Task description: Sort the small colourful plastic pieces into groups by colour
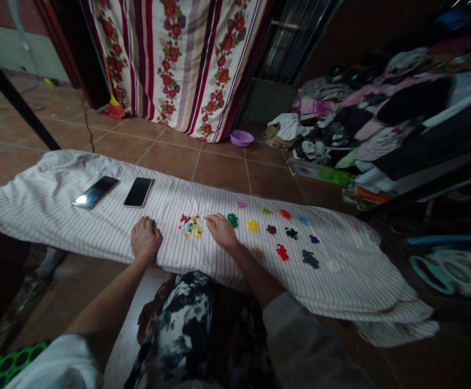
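A mixed pile of tiny coloured pieces [190, 227], red, yellow, green, blue and white, lies on a striped cloth [170, 200]. At its right edge is my right hand [221, 231], with thumb and forefinger pinched together; whatever is between them is too small to make out. My left hand [145, 239] rests on the cloth left of the pile, its fingers curled in and nothing visible in them. Single-colour heaps spread to the right, among them green pieces [233, 220], yellow pieces [253, 225], red pieces [282, 252] and dark grey pieces [310, 259].
Two phones, a shiny one [95, 192] and a dark-screened one [139, 192], lie on the cloth at the left. Beyond are a floral curtain [174, 65], a purple basin [242, 139] and a broom [115, 108]. Heaped clothes [357, 113] fill the right.
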The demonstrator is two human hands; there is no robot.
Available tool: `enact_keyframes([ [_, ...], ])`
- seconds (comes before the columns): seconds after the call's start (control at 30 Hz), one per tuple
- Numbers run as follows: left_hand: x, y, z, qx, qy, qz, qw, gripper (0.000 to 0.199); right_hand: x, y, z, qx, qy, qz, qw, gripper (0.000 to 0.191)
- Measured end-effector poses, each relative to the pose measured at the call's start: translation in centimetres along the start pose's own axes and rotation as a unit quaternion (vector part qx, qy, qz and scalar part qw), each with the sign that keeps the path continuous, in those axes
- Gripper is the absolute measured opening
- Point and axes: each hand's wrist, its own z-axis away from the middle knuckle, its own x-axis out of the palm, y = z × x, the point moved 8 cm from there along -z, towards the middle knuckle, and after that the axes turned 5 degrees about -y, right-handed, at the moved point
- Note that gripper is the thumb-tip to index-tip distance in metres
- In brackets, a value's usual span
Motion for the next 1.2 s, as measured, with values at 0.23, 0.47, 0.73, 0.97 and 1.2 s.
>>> enact_keyframes([
  [0.23,0.0,0.0,0.1,-0.002,0.001,0.000,1.000,0.026,4.2,-2.1,-1.9,-0.004,-0.111,0.059,0.992,0.026],
  [0.47,0.0,-0.1,0.0,-0.008,-0.008,0.023,1.000,0.029,5.3,-3.7,-2.5,-0.008,-0.156,0.109,0.982,0.027],
  [0.73,-0.1,0.0,0.0,-0.008,0.001,0.006,1.000,0.027,5.4,-4.4,-3.0,-0.016,-0.161,0.158,0.974,0.025],
  [0.97,0.0,0.0,0.0,-0.008,-0.007,0.014,1.000,0.028,5.4,-4.5,-3.1,-0.001,-0.147,0.136,0.980,0.027],
  [1.2,0.1,0.0,0.0,0.000,0.001,-0.003,1.000,0.027,5.5,-4.2,-3.6,0.001,-0.138,0.106,0.985,0.026],
])
